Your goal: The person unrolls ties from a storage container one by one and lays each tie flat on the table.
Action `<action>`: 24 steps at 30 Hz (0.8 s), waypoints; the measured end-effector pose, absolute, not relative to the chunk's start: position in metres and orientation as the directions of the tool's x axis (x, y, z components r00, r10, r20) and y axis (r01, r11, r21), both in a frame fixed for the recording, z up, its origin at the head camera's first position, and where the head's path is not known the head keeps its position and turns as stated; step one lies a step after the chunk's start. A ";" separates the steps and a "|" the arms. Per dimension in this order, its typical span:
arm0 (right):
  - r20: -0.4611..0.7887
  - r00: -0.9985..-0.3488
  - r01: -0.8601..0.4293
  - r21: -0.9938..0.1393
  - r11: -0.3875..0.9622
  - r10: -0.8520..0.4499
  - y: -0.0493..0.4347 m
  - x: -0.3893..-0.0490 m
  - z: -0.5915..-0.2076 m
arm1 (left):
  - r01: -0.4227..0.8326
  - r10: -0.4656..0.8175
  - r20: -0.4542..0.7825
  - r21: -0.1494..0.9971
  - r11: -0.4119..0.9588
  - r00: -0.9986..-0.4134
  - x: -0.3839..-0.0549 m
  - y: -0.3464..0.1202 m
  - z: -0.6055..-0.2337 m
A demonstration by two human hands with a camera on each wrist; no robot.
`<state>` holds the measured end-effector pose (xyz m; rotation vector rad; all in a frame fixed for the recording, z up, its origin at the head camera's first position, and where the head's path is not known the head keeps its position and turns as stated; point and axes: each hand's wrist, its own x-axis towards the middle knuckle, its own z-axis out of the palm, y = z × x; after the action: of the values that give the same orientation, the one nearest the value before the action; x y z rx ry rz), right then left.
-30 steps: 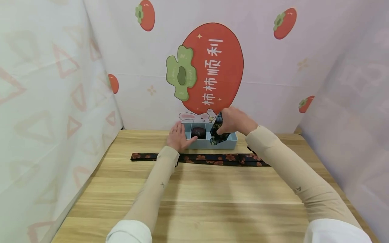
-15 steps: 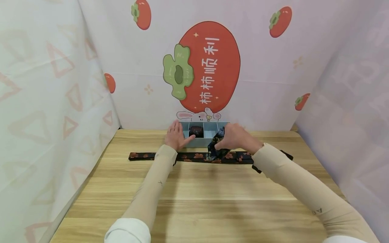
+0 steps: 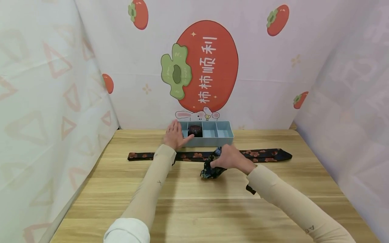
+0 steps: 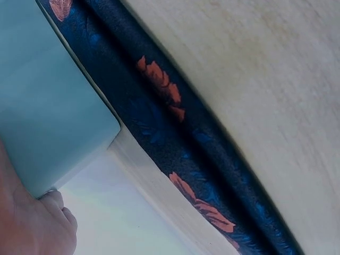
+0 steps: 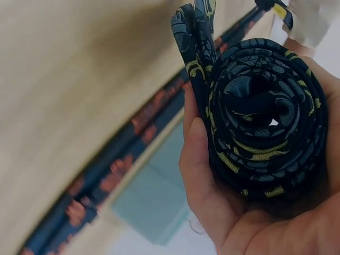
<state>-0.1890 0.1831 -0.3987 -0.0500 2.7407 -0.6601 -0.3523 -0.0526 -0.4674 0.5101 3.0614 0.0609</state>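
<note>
A right hand [image 3: 231, 158] clamps a rolled tie [image 3: 209, 170] over the table [image 3: 194, 216], on the person's side of a flat flowered tie [image 3: 261, 155]; a snug grip should stop it unwinding. The left hand [image 3: 174, 136], fingers straight, rests on a box [image 3: 209, 142]. The rolled tie is dark, yellow-patterned, one end jutting.

Persimmon print [image 3: 209, 65] reads 柿柿顺利, left sleeve [image 3: 152, 189] X, right sleeve [image 3: 291, 202] A.

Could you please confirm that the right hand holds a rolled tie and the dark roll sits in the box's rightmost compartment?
Not quite: the dark roll sits in the third compartment from the right of the box, as the head view shows; the right hand does hold a rolled tie.
</note>
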 end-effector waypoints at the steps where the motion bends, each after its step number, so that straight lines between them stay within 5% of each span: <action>1: -0.309 -0.946 0.056 -0.457 0.888 -0.100 0.182 -0.188 -0.403 | 0.324 0.326 -0.030 0.047 0.945 -0.945 -0.352 -0.052 -0.467; 24: -0.335 -0.942 0.180 -0.503 0.846 0.001 0.177 -0.173 -0.455 | 0.336 0.338 -0.021 0.045 0.941 -0.941 -0.353 -0.053 -0.468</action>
<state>-0.1733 0.1769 -0.4551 0.1361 2.6998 -0.7809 -0.3531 -0.0531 -0.4675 0.5328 3.0670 0.0635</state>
